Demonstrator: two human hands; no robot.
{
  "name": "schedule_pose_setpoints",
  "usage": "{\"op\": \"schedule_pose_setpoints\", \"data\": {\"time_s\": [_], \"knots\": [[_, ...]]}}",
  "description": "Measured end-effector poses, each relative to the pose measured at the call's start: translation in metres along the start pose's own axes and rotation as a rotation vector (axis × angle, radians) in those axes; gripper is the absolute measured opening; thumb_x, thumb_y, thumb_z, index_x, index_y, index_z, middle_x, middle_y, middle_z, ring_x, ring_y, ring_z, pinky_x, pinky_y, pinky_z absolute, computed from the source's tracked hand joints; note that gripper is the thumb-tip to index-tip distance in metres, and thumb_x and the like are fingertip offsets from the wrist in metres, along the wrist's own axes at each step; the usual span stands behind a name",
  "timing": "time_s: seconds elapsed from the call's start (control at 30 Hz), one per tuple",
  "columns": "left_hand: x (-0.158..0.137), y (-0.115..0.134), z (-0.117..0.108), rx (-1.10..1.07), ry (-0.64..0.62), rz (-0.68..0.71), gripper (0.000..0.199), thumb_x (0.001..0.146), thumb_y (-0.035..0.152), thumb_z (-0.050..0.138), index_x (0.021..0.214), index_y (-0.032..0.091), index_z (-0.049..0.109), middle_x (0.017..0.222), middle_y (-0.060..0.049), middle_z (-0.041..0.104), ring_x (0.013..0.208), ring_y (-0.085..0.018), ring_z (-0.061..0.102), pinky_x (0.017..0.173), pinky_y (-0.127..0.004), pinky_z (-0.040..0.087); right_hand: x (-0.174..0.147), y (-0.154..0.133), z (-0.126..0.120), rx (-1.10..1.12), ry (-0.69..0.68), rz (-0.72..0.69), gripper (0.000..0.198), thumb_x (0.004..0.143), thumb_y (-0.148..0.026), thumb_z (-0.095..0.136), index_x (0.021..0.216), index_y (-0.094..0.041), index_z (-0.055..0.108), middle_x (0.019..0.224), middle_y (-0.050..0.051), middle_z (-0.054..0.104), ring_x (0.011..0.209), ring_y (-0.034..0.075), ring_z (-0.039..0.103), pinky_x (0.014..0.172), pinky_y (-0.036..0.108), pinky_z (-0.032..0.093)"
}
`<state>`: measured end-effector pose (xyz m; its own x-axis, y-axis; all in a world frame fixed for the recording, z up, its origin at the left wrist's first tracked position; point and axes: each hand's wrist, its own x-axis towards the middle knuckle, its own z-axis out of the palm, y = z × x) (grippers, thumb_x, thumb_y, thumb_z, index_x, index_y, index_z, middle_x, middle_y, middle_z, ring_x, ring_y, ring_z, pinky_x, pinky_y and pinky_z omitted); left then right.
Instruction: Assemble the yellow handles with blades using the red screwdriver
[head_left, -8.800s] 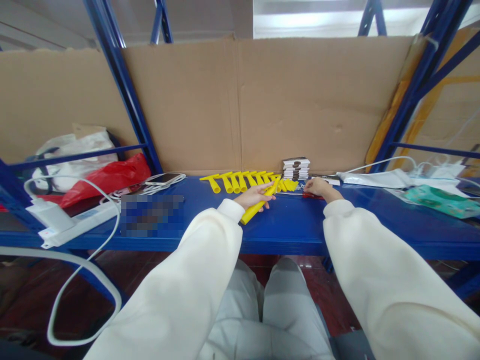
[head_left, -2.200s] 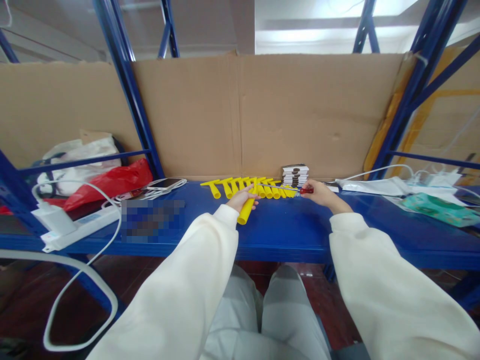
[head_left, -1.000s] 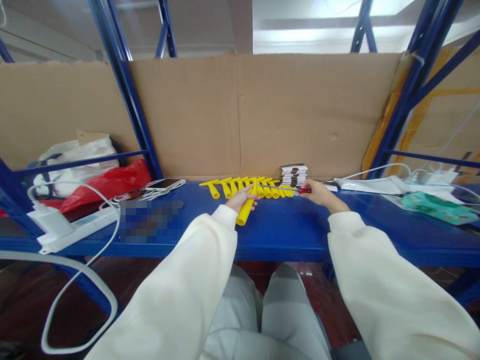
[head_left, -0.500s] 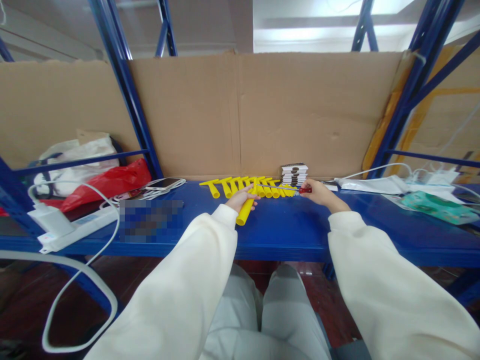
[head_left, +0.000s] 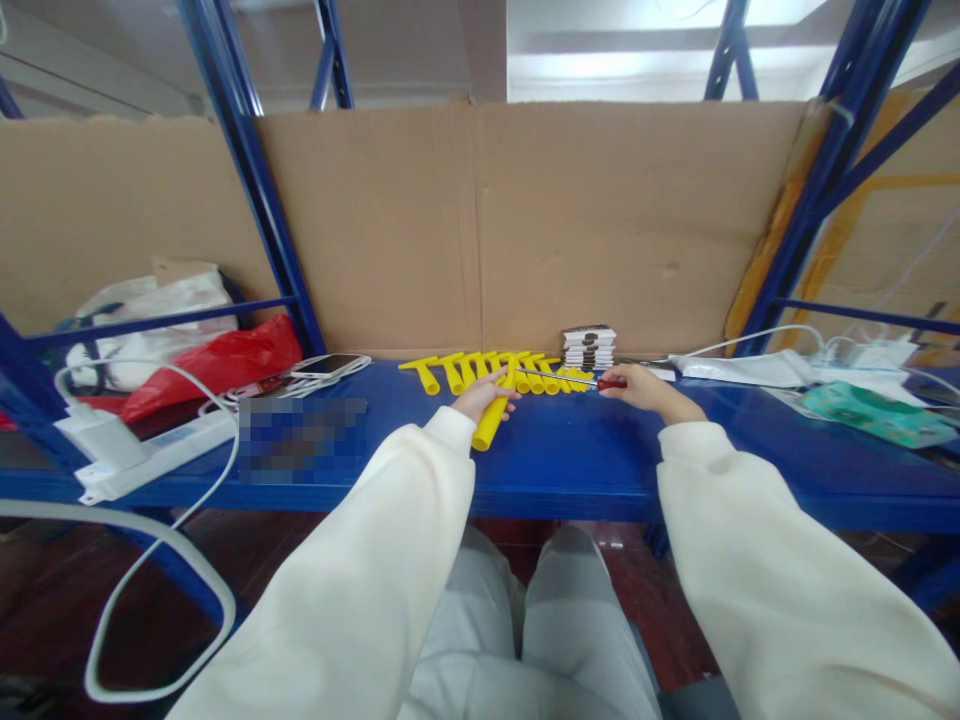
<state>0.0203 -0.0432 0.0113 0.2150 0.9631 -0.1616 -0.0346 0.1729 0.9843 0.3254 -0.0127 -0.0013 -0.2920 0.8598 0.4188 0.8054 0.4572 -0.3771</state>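
My left hand [head_left: 478,400] is closed around a yellow T-shaped tube [head_left: 490,425], its open round end tilted down toward me. In my right hand [head_left: 643,388] is a screwdriver [head_left: 559,376] with a red handle, gripped between the fingers. The long metal shaft points left, and its tip meets the top of the held yellow piece; whether it sits inside a screw there is too small to tell. Behind my hands, a row of similar yellow T-shaped pieces [head_left: 456,374] lies along the blue shelf, partly hidden by my left hand and the shaft.
A stack of small black-and-white boxes [head_left: 589,349] stands behind the row, before a cardboard panel [head_left: 600,230]. A phone [head_left: 337,367], a power strip [head_left: 161,458] and a red bag [head_left: 217,368] are at left. White and green packets [head_left: 874,412] lie right. Blue shelf posts [head_left: 255,170] frame both sides.
My right hand has shifted very slightly to the right, with its fingers placed a little differently on the screwdriver handle. My left hand and the yellow piece stay where they were.
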Motion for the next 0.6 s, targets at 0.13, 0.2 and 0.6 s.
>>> {"op": "schedule_pose_setpoints", "data": {"time_s": [0.13,0.2,0.6], "knots": [[-0.001,0.000,0.001,0.032,0.039,0.012,0.081,0.091,0.003,0.049,0.163,0.027,0.022,0.089,-0.005,0.073,0.048,-0.008,0.055,0.044,-0.017,0.044,-0.001,-0.001,0.002,0.010,-0.039,-0.014,0.010,0.079,-0.030,0.066,0.080,-0.021,0.068,0.083,0.007,0.075,0.077,0.024,0.068,0.075,0.034,0.054],[0.000,-0.001,0.002,0.050,0.042,0.020,0.080,0.090,0.002,0.050,0.162,0.027,0.025,0.087,-0.004,0.072,0.048,-0.008,0.055,0.044,-0.017,0.044,0.000,0.000,0.004,-0.038,-0.014,0.020,0.009,0.076,-0.029,0.069,0.078,-0.021,0.064,0.080,0.006,0.073,0.073,0.022,0.066,0.072,0.033,0.052],[0.002,-0.005,0.004,0.162,0.091,0.069,0.080,0.087,0.001,0.051,0.161,0.028,0.032,0.109,-0.009,0.071,0.050,-0.006,0.058,0.043,-0.017,0.042,0.000,0.001,0.007,-0.120,0.108,-0.019,0.021,0.072,-0.029,0.071,0.067,-0.023,0.052,0.065,0.002,0.064,0.064,0.019,0.058,0.060,0.028,0.042]]}}
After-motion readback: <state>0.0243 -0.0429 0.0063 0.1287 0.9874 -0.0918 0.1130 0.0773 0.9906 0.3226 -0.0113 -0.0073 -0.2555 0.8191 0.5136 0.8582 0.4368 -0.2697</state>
